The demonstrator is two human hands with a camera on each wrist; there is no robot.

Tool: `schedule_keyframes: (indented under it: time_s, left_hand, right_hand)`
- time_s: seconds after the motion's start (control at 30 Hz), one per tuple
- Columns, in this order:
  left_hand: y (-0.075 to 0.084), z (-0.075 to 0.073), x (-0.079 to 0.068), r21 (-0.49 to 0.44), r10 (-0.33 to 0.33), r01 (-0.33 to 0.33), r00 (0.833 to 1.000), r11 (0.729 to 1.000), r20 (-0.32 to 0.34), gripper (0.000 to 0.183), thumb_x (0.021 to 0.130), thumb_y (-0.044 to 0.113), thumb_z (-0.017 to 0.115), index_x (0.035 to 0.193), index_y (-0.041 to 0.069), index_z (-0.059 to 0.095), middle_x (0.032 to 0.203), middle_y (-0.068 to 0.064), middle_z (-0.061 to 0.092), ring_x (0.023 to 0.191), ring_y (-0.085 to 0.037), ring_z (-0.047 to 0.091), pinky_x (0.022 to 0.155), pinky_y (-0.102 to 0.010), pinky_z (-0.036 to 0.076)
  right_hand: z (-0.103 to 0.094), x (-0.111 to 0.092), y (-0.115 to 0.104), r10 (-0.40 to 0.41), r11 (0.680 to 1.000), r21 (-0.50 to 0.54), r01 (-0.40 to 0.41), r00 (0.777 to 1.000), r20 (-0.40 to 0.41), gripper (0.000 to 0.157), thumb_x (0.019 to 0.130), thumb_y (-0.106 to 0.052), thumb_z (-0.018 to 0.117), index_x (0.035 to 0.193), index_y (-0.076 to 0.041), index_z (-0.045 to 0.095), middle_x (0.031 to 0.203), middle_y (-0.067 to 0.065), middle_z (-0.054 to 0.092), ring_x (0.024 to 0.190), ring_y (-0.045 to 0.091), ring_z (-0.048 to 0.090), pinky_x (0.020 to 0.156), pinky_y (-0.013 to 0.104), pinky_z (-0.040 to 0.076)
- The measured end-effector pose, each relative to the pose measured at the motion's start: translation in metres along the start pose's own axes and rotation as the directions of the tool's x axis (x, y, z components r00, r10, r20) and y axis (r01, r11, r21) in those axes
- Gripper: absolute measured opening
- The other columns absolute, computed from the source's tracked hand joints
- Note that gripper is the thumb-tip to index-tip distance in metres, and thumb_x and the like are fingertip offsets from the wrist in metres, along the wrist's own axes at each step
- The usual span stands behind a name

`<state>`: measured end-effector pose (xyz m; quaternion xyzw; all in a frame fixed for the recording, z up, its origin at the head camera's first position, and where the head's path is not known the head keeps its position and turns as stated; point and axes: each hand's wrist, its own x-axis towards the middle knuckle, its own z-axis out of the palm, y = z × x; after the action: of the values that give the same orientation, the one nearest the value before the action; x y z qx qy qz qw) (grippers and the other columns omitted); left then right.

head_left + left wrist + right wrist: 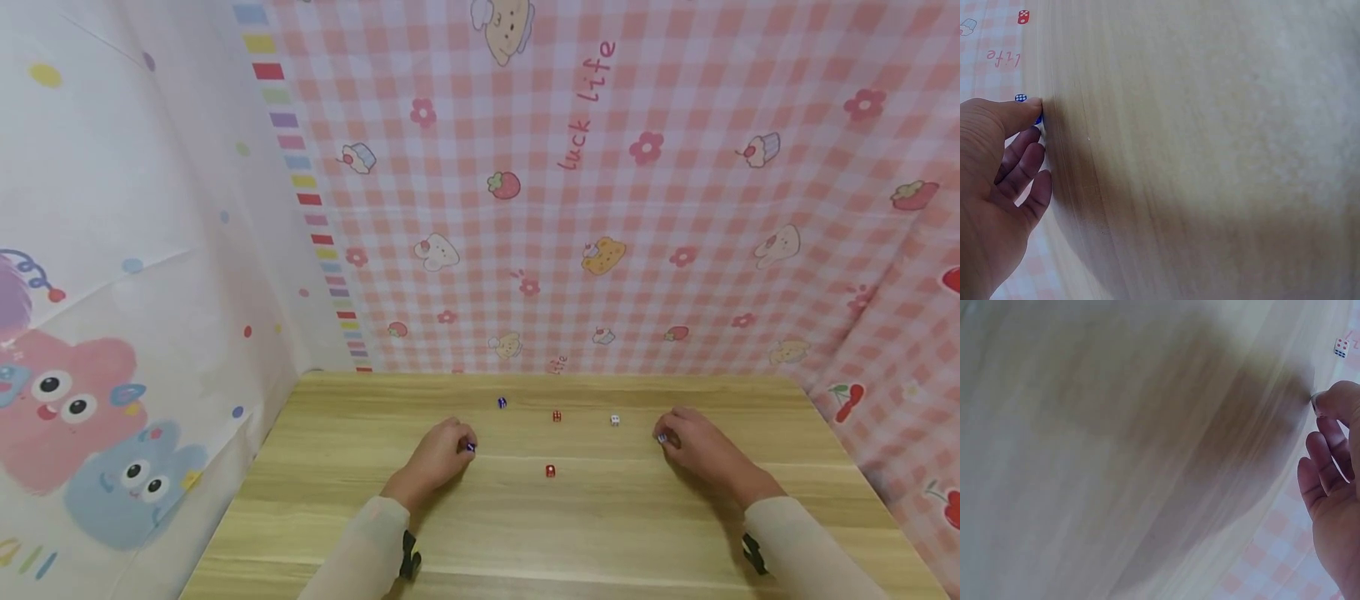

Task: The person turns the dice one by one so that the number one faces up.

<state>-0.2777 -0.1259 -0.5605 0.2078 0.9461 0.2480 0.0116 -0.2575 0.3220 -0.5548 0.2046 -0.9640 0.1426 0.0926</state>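
Head view: the left hand [442, 454] pinches a small dark-blue cubic die with white pips [470, 447] between thumb and index finger, low over a light wood-grain desk [592, 542]; the right hand [701, 450] likewise pinches a small whitish cubic die [662, 437]. Between the hands lie four further dice: a blue die with white pips [502, 402] toward the far edge, a red die with white pips [557, 416] to its right, a white die with coloured pips [615, 420] nearest the right hand, and a second red die [551, 471] closer to the person. Left wrist view: thumb and index tips nearly meet around the blue cube, the other fingers [1024, 169] being loosely bent and slightly apart. Right wrist view: the remaining fingers curve similarly; the pinched die is hidden by the thumb.
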Motion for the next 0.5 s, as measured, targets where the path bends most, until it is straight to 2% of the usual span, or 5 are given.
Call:
schedule_keyframes:
  time_s: [0.27,0.5]
  left_hand:
    - [-0.0001,0.0007,0.0014,-0.007,-0.013,0.013,1.000,1.000,0.004,0.007,0.085,0.013,0.072,0.091,0.016,0.070,0.085,0.005,0.056,0.078,-0.009,0.052,0.072,-0.026,0.048]
    - [-0.0011,0.0010,0.0010,-0.009,-0.013,0.013,1.000,1.000,-0.001,0.007,0.085,0.014,0.072,0.091,0.016,0.070,0.085,0.006,0.056,0.078,-0.008,0.052,0.072,-0.025,0.048]
  right_hand:
    - [0.0002,0.0025,-0.0033,0.004,1.000,0.018,-0.005,0.999,0.043,0.014,0.081,-0.003,0.069,0.090,-0.014,0.069,0.089,-0.002,0.058,0.088,0.020,0.056,0.079,0.042,0.049]
    - [0.0026,0.0006,-0.0007,0.043,0.998,0.052,-0.045,0.998,0.042,0.015,0.082,-0.005,0.069,0.094,-0.013,0.065,0.091,-0.002,0.058,0.086,0.015,0.053,0.075,0.037,0.048]
